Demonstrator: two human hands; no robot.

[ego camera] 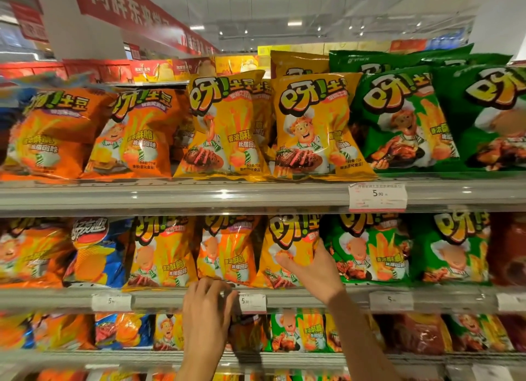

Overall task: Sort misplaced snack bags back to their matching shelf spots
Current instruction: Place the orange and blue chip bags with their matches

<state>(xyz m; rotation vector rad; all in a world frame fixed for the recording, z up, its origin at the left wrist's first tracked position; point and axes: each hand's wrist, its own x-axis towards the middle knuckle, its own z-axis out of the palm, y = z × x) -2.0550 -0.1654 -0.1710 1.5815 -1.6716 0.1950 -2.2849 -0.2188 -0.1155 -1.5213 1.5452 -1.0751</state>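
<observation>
right hand: up on the middle shelf, grip closed on a yellow bag, thumb across the front of it, fingers going round its right edge next to the green bag.

left hand: lower, at the front lip of the middle shelf, fingers curled over the edge right under the orange bag. Honestly can't tell if it's actually pinching the bag's bottom or just the rail.

middle shelf lineup: left to right it goes orange, then a blue bag of a different brand, a yellow one, the orange bag, the held yellow bag, then greens, then something dark red at the far right.

top shelf: much tidier, orange bags on the left, yellow in the middle, green on the right, all standing upright.

price tags: a white one on the top shelf rail, another just right of the left hand.

bottom shelf: mixed bags, pretty blurry.
</observation>
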